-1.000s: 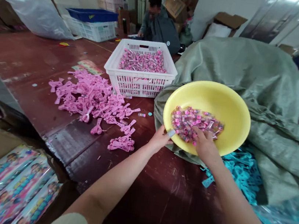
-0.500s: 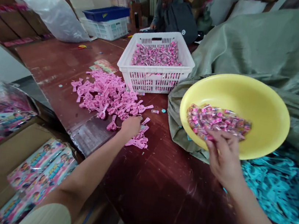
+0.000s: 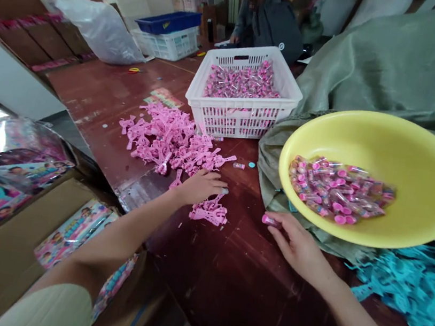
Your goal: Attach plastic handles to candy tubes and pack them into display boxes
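Observation:
My right hand (image 3: 298, 243) pinches a small pink-capped tube (image 3: 271, 221) between thumb and fingers, over the table just left of the yellow basin (image 3: 430, 228). More such tubes (image 3: 337, 188), clear with pink ends, lie heaped in the basin's left half. My left hand (image 3: 203, 187) lies palm down with its fingers stretched out, at the near edge of a pile of pink plastic fan-shaped pieces (image 3: 165, 134). Several of these pink pieces (image 3: 210, 213) sit just below its fingers. Whether anything is under the palm is hidden.
A white crate (image 3: 245, 105) full of pink-ended tubes stands behind the pile. One loose tube (image 3: 238, 165) and a blue disc (image 3: 252, 164) lie near it. Turquoise plastic pieces (image 3: 421, 291) are heaped at right. A person (image 3: 254, 17) sits at the back. Printed packs (image 3: 74, 229) fill a carton at left.
My right hand has come out of the basin, moving left and down with a tube. My left hand's fingers have spread and shifted slightly right. The view has shifted a little.

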`<state>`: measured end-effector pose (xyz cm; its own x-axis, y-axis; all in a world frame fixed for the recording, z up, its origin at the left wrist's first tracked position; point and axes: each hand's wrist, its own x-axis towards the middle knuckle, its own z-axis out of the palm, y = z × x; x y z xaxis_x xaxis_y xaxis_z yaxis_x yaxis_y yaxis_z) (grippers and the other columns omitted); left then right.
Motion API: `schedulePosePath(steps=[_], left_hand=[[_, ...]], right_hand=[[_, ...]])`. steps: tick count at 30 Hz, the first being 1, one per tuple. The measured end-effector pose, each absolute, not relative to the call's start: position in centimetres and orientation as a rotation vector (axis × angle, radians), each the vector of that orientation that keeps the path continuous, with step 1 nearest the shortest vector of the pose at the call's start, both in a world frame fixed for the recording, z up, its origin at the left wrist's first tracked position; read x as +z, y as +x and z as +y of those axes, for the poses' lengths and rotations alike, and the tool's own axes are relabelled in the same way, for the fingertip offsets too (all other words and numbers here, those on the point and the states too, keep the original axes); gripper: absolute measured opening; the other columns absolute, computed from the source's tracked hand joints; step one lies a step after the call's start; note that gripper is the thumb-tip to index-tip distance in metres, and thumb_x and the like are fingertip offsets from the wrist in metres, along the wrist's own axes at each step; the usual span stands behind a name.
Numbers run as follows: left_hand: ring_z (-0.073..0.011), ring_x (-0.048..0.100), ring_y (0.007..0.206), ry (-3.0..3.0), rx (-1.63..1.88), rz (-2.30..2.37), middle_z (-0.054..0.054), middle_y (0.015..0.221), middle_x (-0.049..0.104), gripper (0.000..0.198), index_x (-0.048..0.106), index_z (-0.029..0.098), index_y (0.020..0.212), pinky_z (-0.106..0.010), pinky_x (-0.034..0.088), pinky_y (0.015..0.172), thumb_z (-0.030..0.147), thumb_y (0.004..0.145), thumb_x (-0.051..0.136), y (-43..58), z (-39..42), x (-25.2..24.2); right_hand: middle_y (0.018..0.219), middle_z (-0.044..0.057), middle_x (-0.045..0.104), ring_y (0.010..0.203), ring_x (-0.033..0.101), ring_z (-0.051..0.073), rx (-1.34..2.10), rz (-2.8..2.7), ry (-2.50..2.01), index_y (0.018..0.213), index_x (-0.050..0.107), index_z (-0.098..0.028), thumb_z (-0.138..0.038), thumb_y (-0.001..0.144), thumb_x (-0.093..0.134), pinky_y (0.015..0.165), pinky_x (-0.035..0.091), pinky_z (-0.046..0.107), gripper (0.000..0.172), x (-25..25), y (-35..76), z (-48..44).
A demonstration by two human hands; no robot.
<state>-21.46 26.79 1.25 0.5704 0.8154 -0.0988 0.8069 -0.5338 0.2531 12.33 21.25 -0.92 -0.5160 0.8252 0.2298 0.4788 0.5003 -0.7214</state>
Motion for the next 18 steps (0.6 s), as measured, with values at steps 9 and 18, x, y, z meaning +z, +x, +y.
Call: schedulePosePath(steps=[9,18], left_hand=[[-0.0222,0.056,0.125,2.886,-0.085,1.143,-0.004,0.124,0.073,0.031,0.071,0.033,0.12,-0.036,0.035,0.1,0.02,0.098,0.054,-23.3,27.5,0.9],[-0.029,0.038,0.147,2.881,-0.173,1.071,0.0,0.157,0.048,0.048,0.065,0.035,0.129,-0.049,0.029,0.113,0.007,0.092,0.051,-23.6,26.4,-0.1]], right_hand=[[0.126,0.01,0.066,0.118,0.065,0.023,0.724,-2.183,-1.044,0.135,0.053,-0.026,-0.031,0.103,0.051,0.103,0.054,0.042,0.032,-1.9,11.6,20.7],[0.122,0.008,0.064,0.117,0.062,0.021,0.725,-2.2,-0.997,0.129,0.061,-0.027,-0.025,0.103,0.051,0.104,0.051,0.039,0.028,-0.1,12.0,20.2]])
